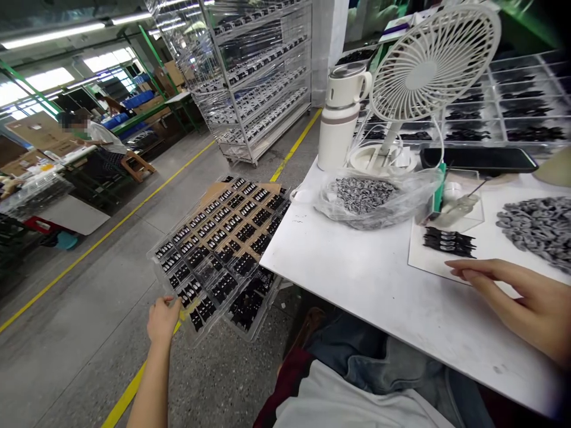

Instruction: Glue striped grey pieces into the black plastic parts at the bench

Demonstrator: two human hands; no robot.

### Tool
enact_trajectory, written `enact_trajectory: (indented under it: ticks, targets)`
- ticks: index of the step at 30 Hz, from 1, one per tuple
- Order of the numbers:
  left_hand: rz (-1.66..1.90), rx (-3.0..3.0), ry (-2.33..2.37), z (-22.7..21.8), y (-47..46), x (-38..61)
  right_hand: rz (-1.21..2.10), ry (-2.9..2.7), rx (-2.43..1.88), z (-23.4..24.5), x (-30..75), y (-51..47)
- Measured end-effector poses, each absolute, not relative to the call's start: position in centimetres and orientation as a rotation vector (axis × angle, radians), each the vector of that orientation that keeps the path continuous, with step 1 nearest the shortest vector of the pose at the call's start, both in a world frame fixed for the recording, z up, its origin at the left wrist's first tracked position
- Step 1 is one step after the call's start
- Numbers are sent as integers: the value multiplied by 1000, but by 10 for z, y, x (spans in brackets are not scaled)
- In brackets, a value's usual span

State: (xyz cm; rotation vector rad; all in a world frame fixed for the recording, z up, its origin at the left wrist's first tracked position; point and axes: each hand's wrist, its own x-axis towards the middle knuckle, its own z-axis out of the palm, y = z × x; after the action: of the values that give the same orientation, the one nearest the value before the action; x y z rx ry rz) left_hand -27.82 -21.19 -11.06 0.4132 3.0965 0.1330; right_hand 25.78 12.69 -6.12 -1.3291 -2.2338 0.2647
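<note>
Gripping with the left hand, fingers closed on the near corner of a clear moulded plastic tray packed with rows of small black parts. Tray low over the grey concrete floor, just left of the white bench, above more trays of the same kind; touching that stack or lifted clear of it, impossible to tell. Resting the right hand on the bench top, fingers stretched out and loose, holding nothing, tips just beside a white sheet carrying a short row of black clips. Farther back on the bench: a clear plastic bag of small grey pieces, a loose heap of grey pieces, a white desk fan, a white lidded flask, a flat black phone. Across the aisle, a tall wire rack wrapped in clear film; far left, another person at a worktable.
</note>
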Motion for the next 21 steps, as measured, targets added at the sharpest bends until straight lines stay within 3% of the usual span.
enact_trajectory:
  ticks: [9, 21]
  targets:
    - [210, 1092, 2922, -107, -123, -249, 458, -2293, -1289, -44, 249, 119]
    - [182, 851, 2868, -142, -89, -284, 410, -2161, -1238, -27, 255, 118]
